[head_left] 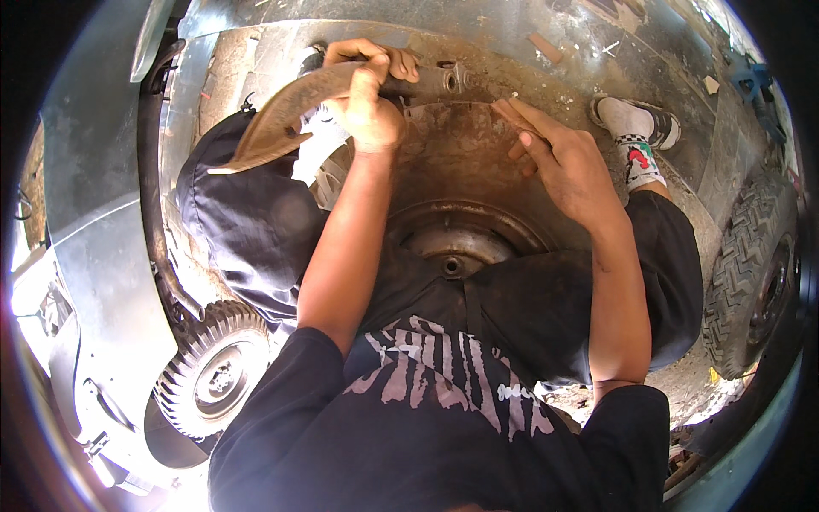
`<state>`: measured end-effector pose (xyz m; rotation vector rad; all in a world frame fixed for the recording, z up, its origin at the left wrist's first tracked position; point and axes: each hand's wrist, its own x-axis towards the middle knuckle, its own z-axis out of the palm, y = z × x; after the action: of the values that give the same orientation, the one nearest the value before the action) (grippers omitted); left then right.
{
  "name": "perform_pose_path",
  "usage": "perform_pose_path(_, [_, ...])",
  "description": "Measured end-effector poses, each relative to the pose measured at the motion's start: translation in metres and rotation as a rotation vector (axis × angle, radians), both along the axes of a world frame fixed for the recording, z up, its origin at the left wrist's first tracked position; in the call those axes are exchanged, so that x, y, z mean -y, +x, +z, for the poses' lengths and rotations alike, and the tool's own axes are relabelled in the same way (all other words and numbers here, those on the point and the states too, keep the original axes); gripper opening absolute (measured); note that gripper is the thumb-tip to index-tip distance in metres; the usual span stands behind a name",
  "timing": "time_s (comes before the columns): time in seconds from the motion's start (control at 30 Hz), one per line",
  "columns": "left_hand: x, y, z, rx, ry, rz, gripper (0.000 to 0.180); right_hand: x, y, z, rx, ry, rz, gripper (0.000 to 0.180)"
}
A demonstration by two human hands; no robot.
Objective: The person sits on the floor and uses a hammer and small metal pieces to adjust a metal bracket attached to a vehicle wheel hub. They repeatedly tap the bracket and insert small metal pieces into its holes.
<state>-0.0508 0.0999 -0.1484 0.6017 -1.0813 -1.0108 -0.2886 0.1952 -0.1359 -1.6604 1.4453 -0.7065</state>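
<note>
My left hand (371, 107) grips one end of a curved, crescent-shaped brown piece (286, 111), rusty-looking and slightly blurred. Its thumb lies along the near face and its fingers curl over the far side. The other end tapers to a point above my left thigh. To the right, my right hand (567, 162) is closed in a pinch, with thumb below and fingers reaching left; what sits between them is too small to make out. Below both hands, between my legs, lies a large round rusty metal part (461, 226) with a raised ring and a central hole.
A rusty tube end (452, 79) with a hole lies just beyond my hands. A vehicle's body panel (98, 213) and wheel (213, 375) stand at the left. At the right are a knobbly tyre (751, 273) and a blue metal object (751, 85). Debris dots the floor.
</note>
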Motion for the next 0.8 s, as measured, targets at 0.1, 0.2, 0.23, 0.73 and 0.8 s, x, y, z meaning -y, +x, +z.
perform_pose_path(0.1, [0.002,0.002,0.024,-0.012,0.129,-0.025,0.014,0.003,-0.001,0.006,-0.008,0.033,-0.012,0.037])
perform_pose_path(0.2, [-0.003,0.002,0.041,-0.051,0.262,-0.062,0.014,0.004,0.0,-0.004,0.035,-0.059,-0.149,0.027])
perform_pose_path(0.23, [-0.003,0.004,0.04,-0.09,0.236,-0.086,0.014,0.005,0.0,-0.002,0.033,-0.042,-0.156,0.029])
perform_pose_path(0.73, [-0.002,0.014,0.001,-0.084,0.382,-0.074,0.019,0.013,-0.012,-0.002,0.107,0.123,-0.325,0.033])
perform_pose_path(0.8, [0.0,0.014,0.004,-0.041,0.37,-0.104,0.02,0.013,-0.011,-0.003,0.113,0.136,-0.345,0.032])
